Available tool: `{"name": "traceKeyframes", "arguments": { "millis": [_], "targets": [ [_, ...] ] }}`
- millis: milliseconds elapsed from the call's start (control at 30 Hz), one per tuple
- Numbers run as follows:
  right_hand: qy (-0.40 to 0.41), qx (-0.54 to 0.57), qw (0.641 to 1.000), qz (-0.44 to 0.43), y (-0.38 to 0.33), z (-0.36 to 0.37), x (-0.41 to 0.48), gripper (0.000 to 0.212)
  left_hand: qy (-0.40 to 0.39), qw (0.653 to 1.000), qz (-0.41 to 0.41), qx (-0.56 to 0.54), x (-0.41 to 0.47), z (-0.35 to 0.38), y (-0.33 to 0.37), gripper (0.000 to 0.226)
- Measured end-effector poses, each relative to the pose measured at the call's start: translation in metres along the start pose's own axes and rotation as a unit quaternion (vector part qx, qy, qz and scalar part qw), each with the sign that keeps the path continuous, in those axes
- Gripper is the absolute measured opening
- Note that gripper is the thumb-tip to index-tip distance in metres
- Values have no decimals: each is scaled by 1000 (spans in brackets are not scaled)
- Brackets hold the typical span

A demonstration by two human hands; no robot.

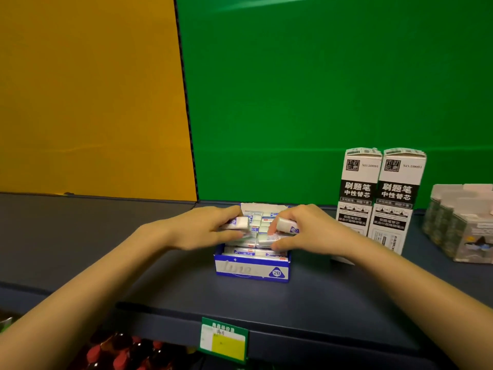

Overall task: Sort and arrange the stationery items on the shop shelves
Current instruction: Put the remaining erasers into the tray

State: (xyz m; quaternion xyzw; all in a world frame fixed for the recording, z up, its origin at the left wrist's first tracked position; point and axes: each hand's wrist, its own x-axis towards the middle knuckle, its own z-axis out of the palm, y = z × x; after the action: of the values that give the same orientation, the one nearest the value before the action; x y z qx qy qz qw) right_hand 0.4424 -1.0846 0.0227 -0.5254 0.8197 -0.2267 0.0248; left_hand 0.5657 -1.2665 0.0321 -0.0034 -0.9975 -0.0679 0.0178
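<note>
— What do the hands hold?
— The left hand (204, 228) curls its fingers round a small white eraser in a blue-printed sleeve (239, 222). The right hand (302, 229) pinches a second white eraser (286, 225) of the same kind between thumb and fingertips.
— Where is the stock?
— Directly under the fingers: an open blue-and-white cardboard box marked 2B (252, 270), packed with rows of similar erasers, on the dark grey shelf (106, 249).
— Anything unclear?
— The left fingers cover much of their eraser, and blur smears the packs beneath the fingertips. Beyond the right knuckles stand two tall white-and-black cartons (358, 188) (397, 194), and the right wrist hides the nearer one's foot. Farther right, pale wrapped packs (464, 228) run off the frame. Below the wrists, the print on the green-and-yellow price tag (224, 340) is too small to read.
</note>
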Motion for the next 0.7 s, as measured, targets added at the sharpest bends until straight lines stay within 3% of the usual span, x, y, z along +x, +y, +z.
{"name": "traceKeyframes", "arguments": {
  "millis": [67, 133, 333, 700],
  "targets": [
    [4, -2, 1000, 14, -2, 1, -2, 31, -8, 996, 22, 92, 4, 2, -4, 26],
    [9, -7, 1000, 23, -4, 3, -5, 32, -8, 993, 35, 116, 7, 4, -9, 35],
    [27, -17, 998, 53, -9, 8, -6, 33, -47, 997, 67, 11, 10, 4, -13, 38],
    [40, -27, 994, 93, -13, 18, -3, 34, -34, 996, 81, -26, 17, 5, -17, 37]
  ]
}}
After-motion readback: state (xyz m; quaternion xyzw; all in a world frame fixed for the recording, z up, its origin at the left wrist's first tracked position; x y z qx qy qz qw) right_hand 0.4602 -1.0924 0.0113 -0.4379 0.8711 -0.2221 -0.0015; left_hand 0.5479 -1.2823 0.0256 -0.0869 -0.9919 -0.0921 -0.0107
